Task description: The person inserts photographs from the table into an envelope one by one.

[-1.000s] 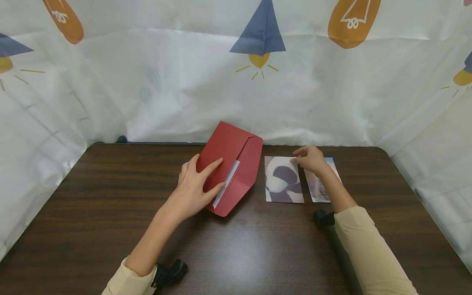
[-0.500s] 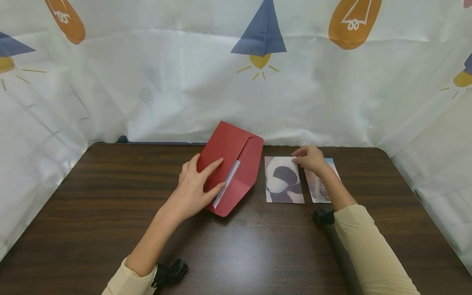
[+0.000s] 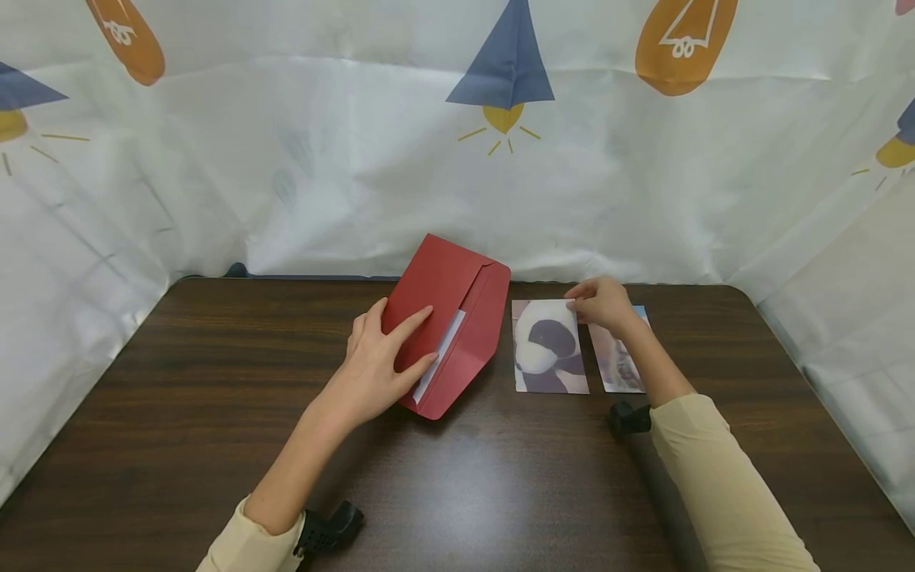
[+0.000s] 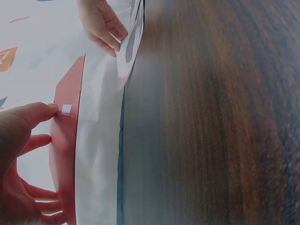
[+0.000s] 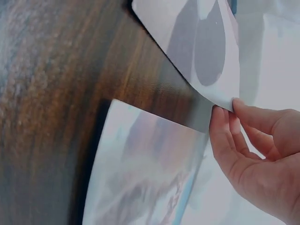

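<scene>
We've R hand (image 3: 606, 306) pinching panda card (image 3: 549, 349) at 1 o'clock corner; shd lift w/o creasing. L hand (image 3: 375, 363), fingers spread, on red env. (image 3: 442, 290), 9 o'clock.

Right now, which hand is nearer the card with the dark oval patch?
Right. The right hand pinches the card at its far right corner. The left hand is off to the card's left, touching the red envelope.
</scene>
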